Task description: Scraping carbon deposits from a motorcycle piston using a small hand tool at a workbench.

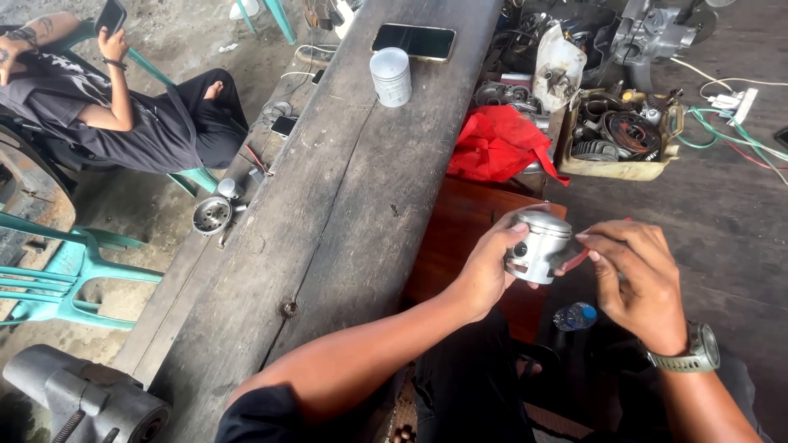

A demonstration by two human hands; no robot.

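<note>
Single head-worn camera looks steeply down, close over the lap (workbench beside).

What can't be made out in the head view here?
- Red-handled tool: working end hidden behind the right hand.
- Piston: near side covered by left hand fingers.
- Bench vise: cut off by bottom edge.
- Parts in the tray: too small and jumbled to identify.

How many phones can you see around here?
3. One black phone lies face up on the wooden bench beside a grey cylinder; one small phone rests on the bench's left edge; the seated person holds one up. Clutter may hide more.
</note>
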